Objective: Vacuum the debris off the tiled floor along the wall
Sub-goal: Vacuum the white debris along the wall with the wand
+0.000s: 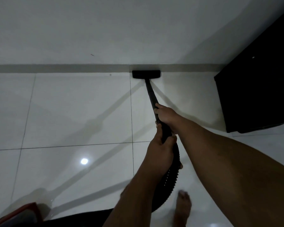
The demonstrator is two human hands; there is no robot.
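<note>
A black vacuum head [146,74] is being pressed flat on the white tiled floor [75,112], its far edge touching the grey skirting [56,68] at the foot of the wall [105,30]. A black wand [152,95] is being run from the head back toward the viewer. The wand is being gripped by the right hand [166,116] farther along, fingers wrapped closed around it. The left hand [161,153] is being kept nearer, fingers curled shut around the handle where the ribbed hose [170,177] is joined.

One small speck [110,74] is lying on the floor just beside the skirting, left of the head, and is not yet being reached. A dark mark [92,55] is showing on the wall above it. The rest of the tiles in view are looking clean, though dim light and glare are making fine dust impossible to judge. The stretch to the left is probably left to be done; how much is finished cannot be told.

A dark cabinet [252,87] is standing at the right, against the wall. A bare foot [183,208] is being placed at the near edge. A red object [23,212] is showing at the near left; no container is being seen with contents.
</note>
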